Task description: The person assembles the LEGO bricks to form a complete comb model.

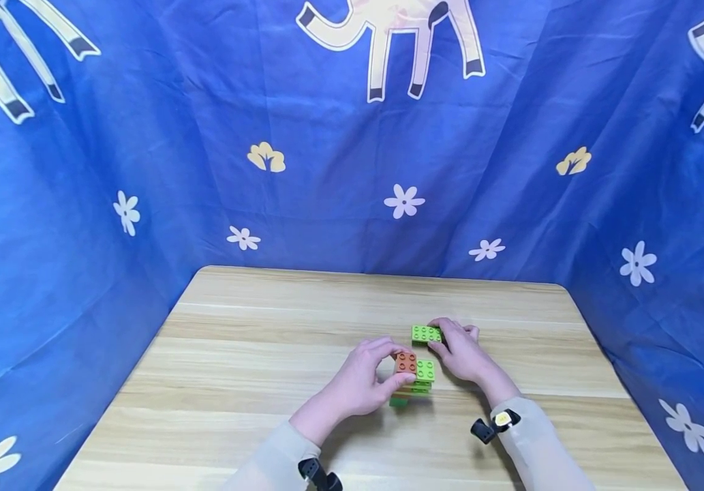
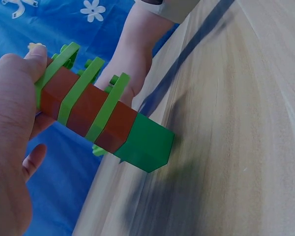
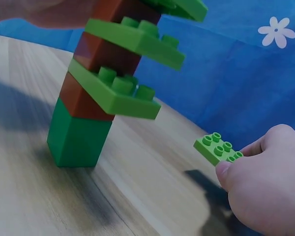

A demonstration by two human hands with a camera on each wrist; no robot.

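Observation:
A tower of building blocks stacks reddish-brown bricks [image 1: 406,362] and light green plates [image 3: 132,42] in turn over a dark green brick [image 3: 78,137]. The light green plates jut out to the right, studs up. My left hand [image 1: 358,382] grips the tower's top, thumb and fingers on either side of the uppermost brown brick. Whether the base touches the table, I cannot tell. Beyond it, my right hand [image 1: 463,354] pinches a separate light green plate [image 3: 214,147] by one end, thumb against its side. That plate is held off the table, apart from the tower.
The wooden table [image 1: 253,341] lies under both hands. Blue cloth [image 1: 327,218] with white flowers and animal figures hangs behind it and along both sides. Each wrist wears a small black camera [image 1: 491,427].

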